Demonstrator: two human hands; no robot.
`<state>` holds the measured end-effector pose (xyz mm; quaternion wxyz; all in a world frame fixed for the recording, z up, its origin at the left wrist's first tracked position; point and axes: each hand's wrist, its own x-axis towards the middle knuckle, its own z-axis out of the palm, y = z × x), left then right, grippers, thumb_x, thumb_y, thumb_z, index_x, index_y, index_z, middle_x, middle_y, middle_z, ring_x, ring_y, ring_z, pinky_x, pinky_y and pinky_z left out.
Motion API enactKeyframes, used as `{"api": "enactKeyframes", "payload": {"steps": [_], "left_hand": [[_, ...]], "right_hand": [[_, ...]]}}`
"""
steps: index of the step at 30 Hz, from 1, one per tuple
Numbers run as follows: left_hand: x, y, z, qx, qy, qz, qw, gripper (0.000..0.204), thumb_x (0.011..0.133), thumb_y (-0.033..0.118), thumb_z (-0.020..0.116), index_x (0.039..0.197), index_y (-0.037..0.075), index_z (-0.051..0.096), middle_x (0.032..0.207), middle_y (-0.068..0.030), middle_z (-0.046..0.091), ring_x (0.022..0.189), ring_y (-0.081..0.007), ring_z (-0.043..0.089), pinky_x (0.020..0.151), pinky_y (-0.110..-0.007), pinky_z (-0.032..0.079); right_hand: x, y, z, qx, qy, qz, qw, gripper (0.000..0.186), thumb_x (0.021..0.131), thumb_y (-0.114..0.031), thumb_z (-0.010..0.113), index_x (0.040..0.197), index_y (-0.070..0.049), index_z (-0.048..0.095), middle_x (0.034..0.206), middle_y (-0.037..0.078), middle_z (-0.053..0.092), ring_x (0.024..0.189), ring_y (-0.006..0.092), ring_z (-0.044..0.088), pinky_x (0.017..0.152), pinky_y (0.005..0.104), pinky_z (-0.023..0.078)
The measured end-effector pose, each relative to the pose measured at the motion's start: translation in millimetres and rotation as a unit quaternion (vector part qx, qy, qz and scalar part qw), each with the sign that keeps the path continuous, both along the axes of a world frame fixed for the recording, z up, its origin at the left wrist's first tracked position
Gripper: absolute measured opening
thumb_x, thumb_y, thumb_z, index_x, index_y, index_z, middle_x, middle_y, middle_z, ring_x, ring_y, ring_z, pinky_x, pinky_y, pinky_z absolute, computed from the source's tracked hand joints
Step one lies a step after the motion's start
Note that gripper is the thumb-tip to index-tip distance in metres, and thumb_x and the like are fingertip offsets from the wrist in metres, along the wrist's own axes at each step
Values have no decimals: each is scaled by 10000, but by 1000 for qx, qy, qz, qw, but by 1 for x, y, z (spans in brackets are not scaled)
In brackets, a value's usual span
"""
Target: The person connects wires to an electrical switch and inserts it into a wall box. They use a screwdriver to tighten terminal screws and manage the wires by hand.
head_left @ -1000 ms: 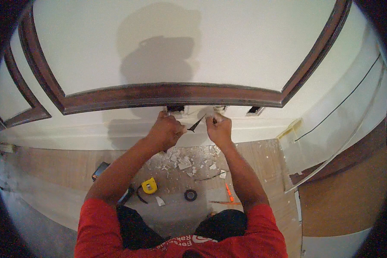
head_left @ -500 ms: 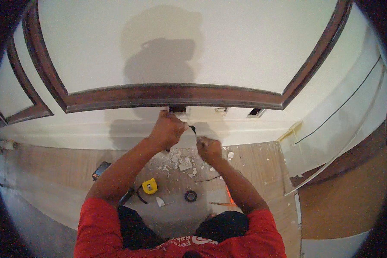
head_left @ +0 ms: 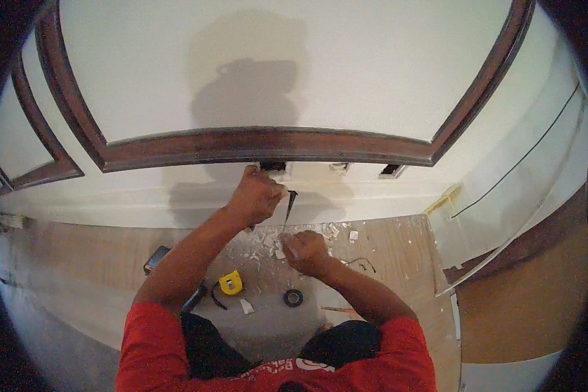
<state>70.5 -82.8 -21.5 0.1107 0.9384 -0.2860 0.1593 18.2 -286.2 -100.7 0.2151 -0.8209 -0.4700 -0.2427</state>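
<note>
My left hand [head_left: 255, 196] is raised against the white wall just below the dark wooden trim [head_left: 268, 144], gripping a dark pointed tool [head_left: 289, 204] whose tip hangs down beside a rectangular wall opening [head_left: 272, 167]. My right hand [head_left: 305, 250] is lower, over the floor, closed on a small white fragment [head_left: 282, 252] among the scattered white plaster debris [head_left: 268, 238]. Both forearms come up from my red shirt at the lower edge.
On the wooden floor lie a yellow tape measure [head_left: 230, 282], a black roll of tape [head_left: 293, 298], a dark device [head_left: 155, 259], an orange-handled tool [head_left: 336, 309] and a loose wire [head_left: 362, 262]. Two more wall openings [head_left: 392, 171] sit to the right. White panels [head_left: 503, 202] lean at right.
My right hand has dropped from the wall opening to the debris on the floor. The left hand stays at the wall with the tool.
</note>
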Motion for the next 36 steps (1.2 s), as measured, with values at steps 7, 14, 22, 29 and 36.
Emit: {"api": "enactKeyframes", "payload": {"steps": [7,14,22,29,36], "left_hand": [[-3,-1,-12,33,-15,-7,999,172,888,256,601,805,130,684,732,-80,646,856,-285,610,922,-484,359],[-3,-9,-2,163,-34,37,985,175,894,255,595,826,133,699,756,-72,663,862,-282,615,944,-493,364],[1,-2,1,1,18,11,1000,181,899,247,585,847,124,706,771,-100,666,850,-306,618,973,-509,362],[-1,1,-2,46,2,31,998,171,902,245,573,907,135,704,764,-91,660,886,-295,623,984,-526,352],[-3,3,-1,33,-3,28,999,162,899,247,580,908,147,707,750,-80,659,882,-279,623,991,-510,346]], "right_hand": [[99,-34,20,20,-47,-182,982,109,822,-148,636,782,-53,603,633,168,611,564,346,619,554,455,508],[42,20,105,151,67,-175,971,159,845,-153,652,739,-60,580,642,179,597,562,349,615,507,432,478],[17,-29,-38,-45,133,-69,988,78,834,-97,640,871,-34,668,682,139,632,624,343,638,579,413,518],[70,-54,-26,220,320,-51,920,171,895,-193,626,954,-42,680,893,149,694,828,314,678,758,403,536],[52,-15,0,315,434,26,844,283,933,-211,635,1175,-63,631,1189,130,633,1116,230,600,902,389,498]]}}
